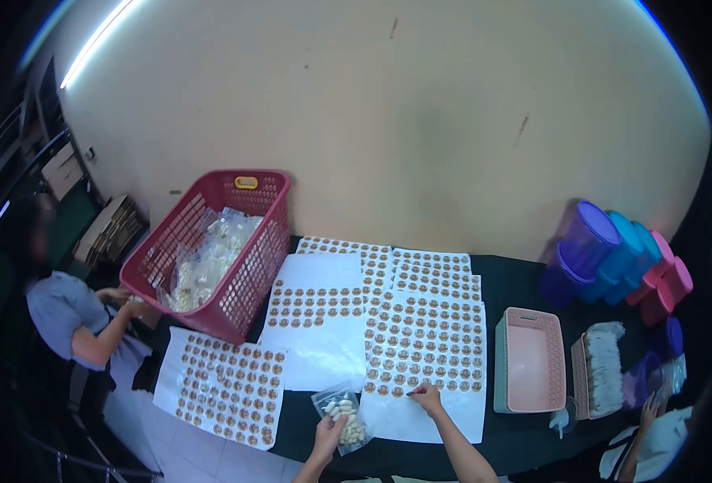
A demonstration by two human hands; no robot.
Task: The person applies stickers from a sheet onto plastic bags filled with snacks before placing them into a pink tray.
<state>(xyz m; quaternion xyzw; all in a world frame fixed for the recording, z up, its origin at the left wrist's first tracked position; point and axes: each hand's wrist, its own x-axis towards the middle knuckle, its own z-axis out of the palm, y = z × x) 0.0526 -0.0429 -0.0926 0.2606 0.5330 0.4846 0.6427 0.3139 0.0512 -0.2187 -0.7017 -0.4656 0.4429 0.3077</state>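
Observation:
In the head view my left hand [329, 435] grips a clear zip bag [354, 431] of white, capsule-like pieces, held over the table's front edge. My right hand [427, 398] is pinched at the lowest row of round brown stickers on a white sticker sheet [424, 419]. A small round sticker [411, 394] seems to be between its fingertips, partly hidden. Left of that sheet lies another sticker sheet [315, 366], with many of its stickers gone. A third sheet of stickers [231, 386] sits slantwise farther left.
A red laundry basket [269, 241] holds several filled bags; a person [74, 322] stands beside it. To the right are a pink basket [533, 362], a narrow basket of packets [605, 362], and stacked purple [589, 233], blue and pink tubs. Another person's hand [650, 410] shows at lower right.

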